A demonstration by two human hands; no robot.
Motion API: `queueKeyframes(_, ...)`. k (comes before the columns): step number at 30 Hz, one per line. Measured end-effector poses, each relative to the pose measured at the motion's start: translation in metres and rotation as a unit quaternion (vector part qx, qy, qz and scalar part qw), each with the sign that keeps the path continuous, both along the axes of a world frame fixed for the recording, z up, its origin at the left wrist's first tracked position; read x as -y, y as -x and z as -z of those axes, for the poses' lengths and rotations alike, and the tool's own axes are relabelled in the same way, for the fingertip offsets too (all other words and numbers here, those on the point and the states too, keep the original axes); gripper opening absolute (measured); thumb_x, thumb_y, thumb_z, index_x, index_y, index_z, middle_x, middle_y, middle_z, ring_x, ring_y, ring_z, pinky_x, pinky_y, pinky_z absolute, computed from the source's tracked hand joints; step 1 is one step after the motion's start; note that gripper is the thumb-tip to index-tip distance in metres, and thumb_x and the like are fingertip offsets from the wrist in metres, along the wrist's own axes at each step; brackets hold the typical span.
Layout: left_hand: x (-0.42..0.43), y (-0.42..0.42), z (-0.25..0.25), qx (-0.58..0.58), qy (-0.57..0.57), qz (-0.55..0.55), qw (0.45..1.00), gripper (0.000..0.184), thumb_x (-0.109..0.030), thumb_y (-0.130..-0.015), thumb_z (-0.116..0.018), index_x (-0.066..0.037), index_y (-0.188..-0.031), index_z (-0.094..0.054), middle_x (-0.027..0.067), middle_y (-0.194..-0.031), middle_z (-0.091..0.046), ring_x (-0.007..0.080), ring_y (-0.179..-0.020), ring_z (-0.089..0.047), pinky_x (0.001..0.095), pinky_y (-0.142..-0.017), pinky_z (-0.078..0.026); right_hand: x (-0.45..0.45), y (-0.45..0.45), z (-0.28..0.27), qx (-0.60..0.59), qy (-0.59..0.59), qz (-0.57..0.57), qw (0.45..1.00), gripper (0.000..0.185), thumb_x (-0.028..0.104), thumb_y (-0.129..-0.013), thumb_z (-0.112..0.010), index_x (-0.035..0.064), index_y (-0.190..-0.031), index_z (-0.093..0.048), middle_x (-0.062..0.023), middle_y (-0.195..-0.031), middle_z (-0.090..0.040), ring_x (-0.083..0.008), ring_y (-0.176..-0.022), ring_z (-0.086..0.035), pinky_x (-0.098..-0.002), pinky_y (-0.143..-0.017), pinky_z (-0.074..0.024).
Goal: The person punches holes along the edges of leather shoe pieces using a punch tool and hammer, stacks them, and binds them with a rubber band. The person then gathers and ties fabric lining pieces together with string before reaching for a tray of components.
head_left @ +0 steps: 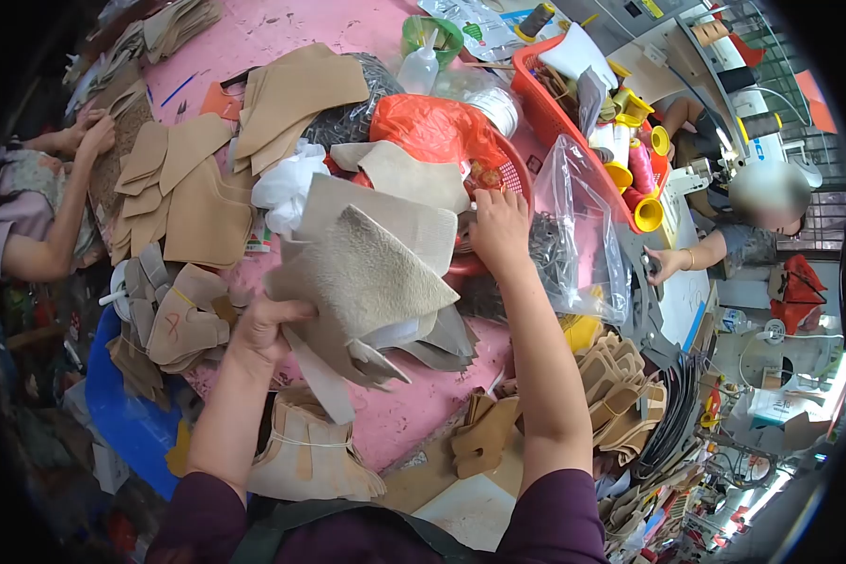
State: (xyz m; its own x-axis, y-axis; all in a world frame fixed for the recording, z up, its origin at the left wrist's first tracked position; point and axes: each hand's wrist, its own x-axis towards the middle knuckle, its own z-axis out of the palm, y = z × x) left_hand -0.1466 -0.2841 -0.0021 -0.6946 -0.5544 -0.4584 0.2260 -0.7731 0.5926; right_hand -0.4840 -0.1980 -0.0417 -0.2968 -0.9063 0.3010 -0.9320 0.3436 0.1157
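Observation:
My left hand (271,329) is closed on a bundle of grey leather pieces (381,273), thumb on top. The pieces are irregular, suede-like, and fan out over the pink table (432,395). My right hand (500,226) is at the right side of a red plastic basket (519,183), its fingers curled inward. What those fingers grip, if anything, is hidden. Inside the basket are a red plastic bag (432,127) and a pale leather piece (409,174). A white crumpled plastic bag (291,186) lies left of the bundle.
Brown cut pieces (207,202) lie at left; a tied stack (310,451) sits before me. An orange crate (555,99) holds thread spools, beside a clear plastic bag (578,235). A co-worker's arms (66,188) are at left; another person's hand (667,265) is at right.

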Motion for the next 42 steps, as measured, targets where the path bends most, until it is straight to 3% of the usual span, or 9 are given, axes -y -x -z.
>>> queueKeyframes(11,0.088,0.017,-0.081,0.036,0.164,-0.059,0.984,0.055,-0.004,-0.073,-0.059,-0.001,-0.128,-0.055,0.0116,-0.115,-0.066,0.0230,-0.098,-0.064,0.0325,-0.087,-0.049,-0.028,-0.012,-0.150,0.065,-0.171,0.202,0.962,0.018,0.012,-0.080,-0.055,0.0005,-0.084,-0.068,-0.0136,-0.085,-0.066,-0.0331,-0.074,-0.063,-0.0410,-0.065,-0.0487)
queueKeyframes(14,0.097,-0.006,-0.067,-0.011,0.127,-0.112,0.985,0.057,-0.011,-0.075,-0.058,0.000,-0.131,-0.053,0.0134,-0.117,-0.065,0.0246,-0.097,-0.065,0.0324,-0.085,-0.051,-0.042,-0.014,-0.176,0.107,-0.075,0.167,0.977,0.018,0.015,-0.082,-0.058,-0.0001,-0.084,-0.067,-0.0127,-0.082,-0.067,-0.0315,-0.072,-0.063,-0.0380,-0.066,-0.0492)
queueKeyframes(17,0.077,-0.015,-0.064,0.013,0.136,-0.108,0.985,0.061,-0.008,-0.071,-0.058,-0.001,-0.130,-0.053,0.0135,-0.117,-0.065,0.0253,-0.098,-0.065,0.0340,-0.085,-0.051,-0.022,-0.009,-0.176,0.276,0.003,0.146,0.950,0.018,0.014,-0.082,-0.059,-0.0013,-0.088,-0.066,-0.0114,-0.088,-0.069,-0.0276,-0.073,-0.063,-0.0353,-0.067,-0.0494)
queueKeyframes(19,0.061,-0.021,-0.063,0.034,0.147,-0.099,0.984,0.065,-0.004,-0.066,-0.058,-0.002,-0.130,-0.054,0.0136,-0.116,-0.065,0.0259,-0.098,-0.065,0.0356,-0.085,-0.051,0.005,-0.003,-0.140,0.517,0.039,0.040,0.854,0.021,0.013,-0.080,-0.061,-0.0026,-0.093,-0.067,-0.0105,-0.099,-0.069,-0.0254,-0.074,-0.063,-0.0346,-0.069,-0.0499)
queueKeyframes(21,0.051,-0.028,-0.057,-0.028,0.106,-0.062,0.992,0.073,-0.002,-0.058,-0.056,-0.003,-0.131,-0.053,0.0140,-0.117,-0.065,0.0273,-0.099,-0.065,0.0359,-0.086,-0.051,0.039,-0.006,-0.097,0.532,0.037,-0.057,0.844,0.024,0.011,-0.078,-0.062,-0.0018,-0.097,-0.067,-0.0096,-0.108,-0.069,-0.0244,-0.077,-0.063,-0.0335,-0.070,-0.0508)
queueKeyframes(29,0.041,-0.097,-0.034,0.027,0.151,-0.072,0.986,0.072,-0.020,-0.065,-0.058,-0.008,-0.135,-0.051,0.0115,-0.121,-0.063,0.0270,-0.106,-0.061,0.0364,-0.089,-0.049,0.066,-0.023,-0.046,0.161,0.002,-0.150,0.975,0.014,0.016,-0.072,-0.064,0.0055,-0.081,-0.065,-0.0127,-0.091,-0.066,-0.0300,-0.083,-0.057,-0.0376,-0.089,-0.0456)
queueKeyframes(35,0.029,-0.079,-0.035,-0.010,0.109,-0.121,0.987,0.071,-0.021,-0.067,-0.059,-0.008,-0.136,-0.051,0.0117,-0.122,-0.063,0.0265,-0.106,-0.062,0.0368,-0.091,-0.049,0.038,-0.058,-0.108,0.123,0.059,-0.143,0.980,0.017,0.012,-0.076,-0.063,0.0057,-0.091,-0.065,-0.0109,-0.092,-0.066,-0.0268,-0.081,-0.059,-0.0348,-0.082,-0.0477)
queueKeyframes(39,0.019,-0.051,-0.058,-0.068,0.079,-0.119,0.987,0.066,-0.005,-0.067,-0.058,-0.004,-0.133,-0.051,0.0128,-0.119,-0.064,0.0262,-0.102,-0.063,0.0377,-0.090,-0.050,0.004,-0.088,-0.162,0.511,0.147,0.056,0.845,0.025,0.006,-0.079,-0.061,0.0056,-0.104,-0.062,-0.0084,-0.095,-0.066,-0.0203,-0.081,-0.061,-0.0291,-0.074,-0.0482)
queueKeyframes(42,-0.007,-0.024,-0.057,-0.134,-0.081,-0.053,0.986,0.046,0.001,-0.078,-0.060,-0.002,-0.124,-0.058,0.0125,-0.112,-0.066,0.0220,-0.099,-0.064,0.0352,-0.086,-0.051,-0.022,-0.105,-0.137,0.600,0.215,0.015,0.770,0.031,0.000,-0.081,-0.060,0.0035,-0.111,-0.060,-0.0074,-0.098,-0.066,-0.0143,-0.082,-0.061,-0.0245,-0.070,-0.0475)
